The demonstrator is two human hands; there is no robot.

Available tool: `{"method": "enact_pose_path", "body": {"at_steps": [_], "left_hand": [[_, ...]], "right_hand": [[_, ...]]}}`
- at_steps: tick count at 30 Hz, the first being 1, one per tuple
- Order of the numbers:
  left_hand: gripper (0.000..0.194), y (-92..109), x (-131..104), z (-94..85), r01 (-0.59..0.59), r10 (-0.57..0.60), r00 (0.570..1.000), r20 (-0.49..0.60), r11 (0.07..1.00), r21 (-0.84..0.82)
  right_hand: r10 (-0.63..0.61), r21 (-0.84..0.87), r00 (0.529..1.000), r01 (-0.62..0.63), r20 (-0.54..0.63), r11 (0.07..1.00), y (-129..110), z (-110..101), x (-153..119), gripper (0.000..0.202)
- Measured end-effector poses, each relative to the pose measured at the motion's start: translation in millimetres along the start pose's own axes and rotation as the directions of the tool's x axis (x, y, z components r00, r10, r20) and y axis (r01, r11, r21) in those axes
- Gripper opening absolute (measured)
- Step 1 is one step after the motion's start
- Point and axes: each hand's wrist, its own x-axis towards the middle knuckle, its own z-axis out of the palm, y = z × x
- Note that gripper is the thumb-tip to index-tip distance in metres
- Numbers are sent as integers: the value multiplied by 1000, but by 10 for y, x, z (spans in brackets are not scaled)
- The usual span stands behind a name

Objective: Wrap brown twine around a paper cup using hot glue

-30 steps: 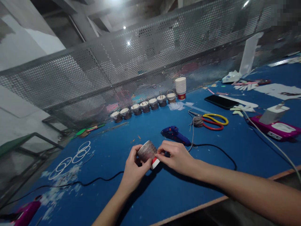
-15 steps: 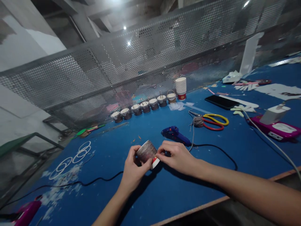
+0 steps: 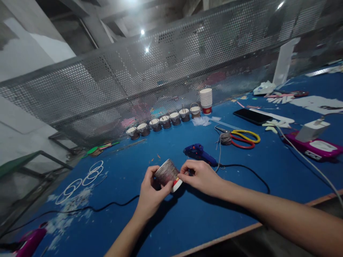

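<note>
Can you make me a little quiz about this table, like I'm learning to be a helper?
1. True or false: the left hand holds the string-wrapped cup tilted.

2. What colour is the glue gun?
A) Yellow
B) Blue
C) White

3. Fill in the blank: the tall stack of cups stands at the ____ end of the row of little buckets.

Key: 1. True; 2. B; 3. right
</note>
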Motion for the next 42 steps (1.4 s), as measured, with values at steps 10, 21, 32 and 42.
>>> {"method": "enact_pose_path", "body": {"at_steps": [10,21,32,42], "left_hand": [[31,-44,17,-71,-23,24,1000,13,996,-91],[17,-128,25,-103,-53,50,999,-20,959,-279],[35,37,-1,-11,-37,37,999,0,999,0],[35,-18,14,46,-10,11,1000,-29,999,38]], "right_hand": [[72,148,997,-77,34,986,20,-6,34,10],[199,442,938,-313,285,841,69,79,37,37],[23,24,998,-24,64,999,68,96,-22,37],[-300,-87,950,293,-83,952,129,83,-56,18]]}}
